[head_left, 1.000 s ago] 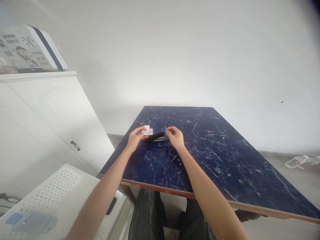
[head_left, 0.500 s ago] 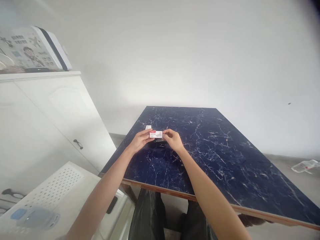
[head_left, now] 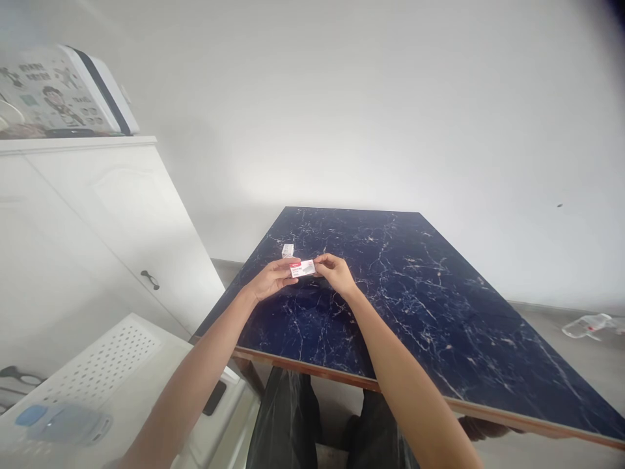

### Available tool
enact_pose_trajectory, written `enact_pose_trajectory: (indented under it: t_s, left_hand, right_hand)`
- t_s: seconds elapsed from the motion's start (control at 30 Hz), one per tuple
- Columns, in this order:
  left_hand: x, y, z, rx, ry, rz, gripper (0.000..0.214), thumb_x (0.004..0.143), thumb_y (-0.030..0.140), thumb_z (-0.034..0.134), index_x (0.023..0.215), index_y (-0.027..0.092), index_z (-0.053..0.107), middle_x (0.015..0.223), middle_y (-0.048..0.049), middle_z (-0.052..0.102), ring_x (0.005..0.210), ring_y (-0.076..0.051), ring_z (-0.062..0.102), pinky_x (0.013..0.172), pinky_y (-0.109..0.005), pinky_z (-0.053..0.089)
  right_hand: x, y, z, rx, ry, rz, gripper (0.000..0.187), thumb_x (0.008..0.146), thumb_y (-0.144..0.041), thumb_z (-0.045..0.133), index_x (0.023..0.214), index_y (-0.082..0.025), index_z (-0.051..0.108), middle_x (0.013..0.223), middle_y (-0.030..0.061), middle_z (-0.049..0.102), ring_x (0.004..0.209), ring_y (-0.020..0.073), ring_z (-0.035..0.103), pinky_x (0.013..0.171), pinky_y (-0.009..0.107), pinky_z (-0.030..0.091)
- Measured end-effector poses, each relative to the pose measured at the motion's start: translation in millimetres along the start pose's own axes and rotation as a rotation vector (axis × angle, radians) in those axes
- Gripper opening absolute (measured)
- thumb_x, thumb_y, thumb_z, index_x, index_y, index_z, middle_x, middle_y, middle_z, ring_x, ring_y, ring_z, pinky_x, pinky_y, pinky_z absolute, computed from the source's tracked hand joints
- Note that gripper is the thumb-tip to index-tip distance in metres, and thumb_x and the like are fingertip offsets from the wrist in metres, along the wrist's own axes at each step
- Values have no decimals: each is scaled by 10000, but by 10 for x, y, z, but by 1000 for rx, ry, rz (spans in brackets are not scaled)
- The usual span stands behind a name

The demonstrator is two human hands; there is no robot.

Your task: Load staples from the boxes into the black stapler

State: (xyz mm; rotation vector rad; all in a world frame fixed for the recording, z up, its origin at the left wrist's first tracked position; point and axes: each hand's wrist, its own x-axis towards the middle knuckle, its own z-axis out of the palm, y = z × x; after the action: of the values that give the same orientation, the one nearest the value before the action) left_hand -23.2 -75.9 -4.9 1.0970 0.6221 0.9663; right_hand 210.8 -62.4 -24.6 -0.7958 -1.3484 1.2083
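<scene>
A small white box with a red corner [head_left: 303,268] is held up over the dark blue marbled table [head_left: 385,286]. My left hand [head_left: 270,279] grips its left end, the thumb below and the fingers above. At the box's right end my right hand [head_left: 336,271] pinches the edge between thumb and fingertips. Just beyond the left fingers, another small white box [head_left: 288,250] stands on the table. The lettering on the held box is too small to read.
To the left is a white cabinet [head_left: 117,208] with a decorated case [head_left: 68,91] on top. A perforated white surface [head_left: 107,358] carries a clear bottle with a blue cap [head_left: 68,422]. Transparent plastic [head_left: 588,326] lies beyond the table's right side.
Both hands have brought the box slightly lower and nearer, and it now tilts up a little at its right end. More of the other box shows.
</scene>
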Motion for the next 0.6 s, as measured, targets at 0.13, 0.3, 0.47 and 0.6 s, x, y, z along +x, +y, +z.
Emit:
enact_pose_trajectory:
  t_s: [0.13,0.3,0.47,0.6]
  left_hand:
    - [46,-7,-22,-35,147,43,343,740,89,816,1075,146,776,1165,-128,734,1012,-229,721,808,-273,633]
    - [120,-53,-40,12,257,78,304,682,112,864,975,135,785,1093,-131,756,956,-238,736,769,-300,645]
    - [158,-87,-48,38,325,100,285,643,136,893,905,120,780,1025,-133,770,932,-242,744,781,-312,644]
    - [158,-108,-33,29,310,89,288,626,149,907,881,125,775,978,-116,776,890,-227,749,755,-302,646]
  right_hand:
    - [16,-42,-26,96,108,20,279,670,-353,824,877,-201,716,868,27,708,747,164,659,752,333,587]
    - [20,-68,-57,252,183,11,407,646,-374,853,1000,-211,734,936,19,669,817,165,667,813,354,602]
    - [-2,-78,-8,204,205,-52,393,701,-433,826,1021,-227,728,913,16,674,848,175,660,811,361,595]
    - [6,-65,41,85,255,-98,377,700,-450,823,974,-213,719,909,29,711,842,180,674,835,341,558]
